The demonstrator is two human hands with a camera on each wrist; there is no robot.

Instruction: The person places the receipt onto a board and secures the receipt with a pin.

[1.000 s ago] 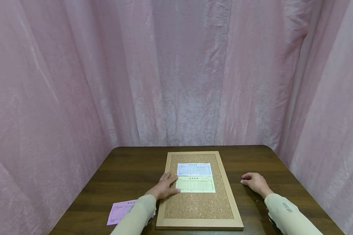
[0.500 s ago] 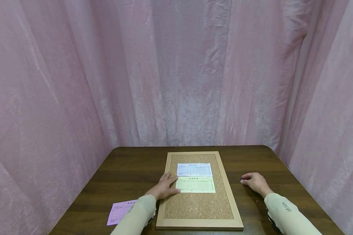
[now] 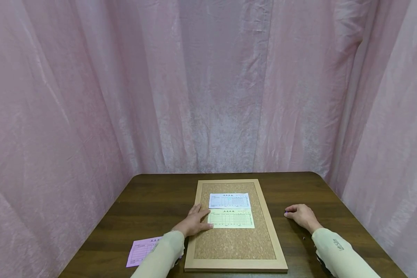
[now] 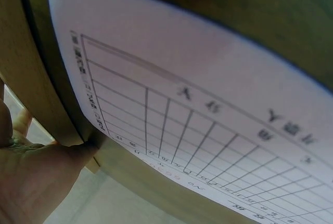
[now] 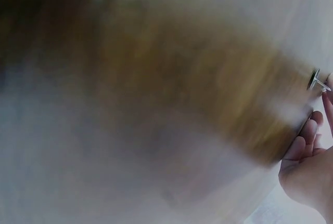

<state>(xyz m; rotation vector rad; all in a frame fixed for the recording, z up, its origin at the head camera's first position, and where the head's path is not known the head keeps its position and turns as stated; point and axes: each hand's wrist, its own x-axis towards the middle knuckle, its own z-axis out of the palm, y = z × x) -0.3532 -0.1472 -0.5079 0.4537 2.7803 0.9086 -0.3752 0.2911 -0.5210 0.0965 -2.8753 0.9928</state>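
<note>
A cork board (image 3: 234, 243) in a wooden frame lies flat on the dark table (image 3: 153, 208). Two printed slips lie on it, a white one (image 3: 229, 200) above a pale green one (image 3: 231, 218). My left hand (image 3: 194, 222) lies flat on the board's left edge, with its fingers touching the green slip's left end. To the right of the board, my right hand (image 3: 299, 214) rests on the table with curled fingers pinching a small purple push pin (image 3: 285, 212). The right wrist view is blurred, but the push pin (image 5: 315, 80) shows at my fingertips (image 5: 312, 128).
A pink slip (image 3: 142, 250) lies on the table beside my left forearm; in the left wrist view a gridded slip (image 4: 208, 109) fills the frame, with my left hand (image 4: 36, 182) at the lower left. Pink curtains (image 3: 208, 85) close in the table on three sides.
</note>
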